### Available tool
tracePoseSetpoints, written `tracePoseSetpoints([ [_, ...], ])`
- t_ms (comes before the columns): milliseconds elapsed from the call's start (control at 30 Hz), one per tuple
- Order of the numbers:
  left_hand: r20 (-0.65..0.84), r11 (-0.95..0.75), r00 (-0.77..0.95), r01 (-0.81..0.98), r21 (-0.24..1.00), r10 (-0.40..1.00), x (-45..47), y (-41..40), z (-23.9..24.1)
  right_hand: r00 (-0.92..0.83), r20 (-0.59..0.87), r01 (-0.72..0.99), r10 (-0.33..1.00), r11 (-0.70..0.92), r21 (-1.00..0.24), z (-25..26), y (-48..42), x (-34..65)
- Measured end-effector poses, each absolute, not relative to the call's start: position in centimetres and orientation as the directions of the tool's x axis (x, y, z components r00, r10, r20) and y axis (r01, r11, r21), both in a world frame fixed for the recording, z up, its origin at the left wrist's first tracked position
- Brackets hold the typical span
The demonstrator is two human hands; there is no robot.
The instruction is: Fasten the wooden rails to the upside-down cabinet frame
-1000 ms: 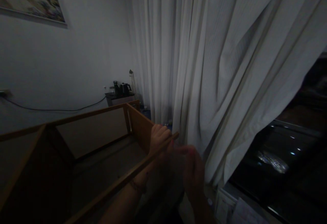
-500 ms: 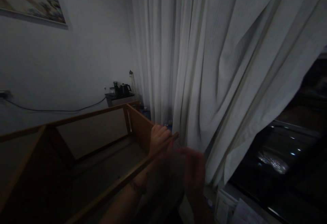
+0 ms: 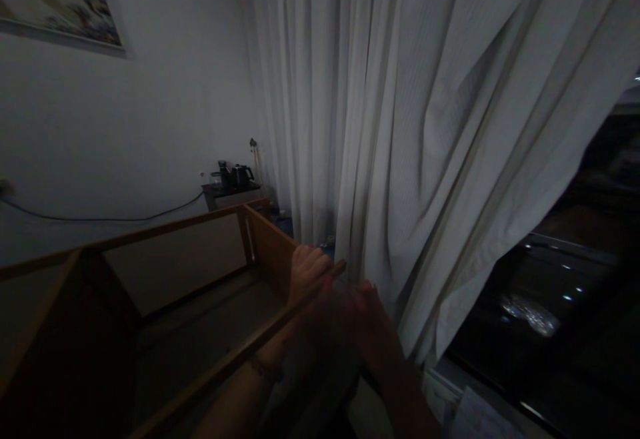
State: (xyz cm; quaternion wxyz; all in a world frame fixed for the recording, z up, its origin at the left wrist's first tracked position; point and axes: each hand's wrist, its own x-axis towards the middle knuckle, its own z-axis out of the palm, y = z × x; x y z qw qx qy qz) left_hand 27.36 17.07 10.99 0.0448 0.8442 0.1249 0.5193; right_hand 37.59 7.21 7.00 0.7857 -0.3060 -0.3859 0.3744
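My left hand [image 3: 309, 272] is closed around the front corner of a wooden frame [image 3: 250, 343], which looks like a cabinet or shelf lying on its back. Its fingers wrap over the side board by the rail's end, and the forearm passes beneath the rail. Just right of that corner is my right hand [image 3: 367, 305], blurred and dim. Its fingers look drawn together in a pinch, pointing at the left hand. Whatever is between them is too dark to make out.
A long white curtain [image 3: 370, 125] hangs close beyond my hands. Behind the frame, a small stand [image 3: 233, 192] carries a black kettle [image 3: 242, 175]. Dark window glass [image 3: 565, 292] is at right, with papers [image 3: 483, 415] below it. A cable [image 3: 100, 217] runs along the wall.
My right hand has moved slightly left and up, nearer the frame's corner, and its wrist has turned. My left hand keeps its hold on the frame. The view has shifted a little.
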Motion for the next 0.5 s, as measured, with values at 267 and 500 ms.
tracePoseSetpoints([
  [267, 0.861, -0.97, 0.451, 0.171, 0.175, 0.235, 27.1, 17.0, 11.3, 0.612, 0.36, -0.15, 0.705, 0.55, -0.822, 7.5, 6.1, 35.3],
  [500, 0.848, -0.962, 0.457, 0.176, 0.208, 0.267, 27.1, 16.7, 11.3, 0.371, 0.805, 0.67, 0.462, 0.467, -0.577, 8.2, 5.1, 37.9],
])
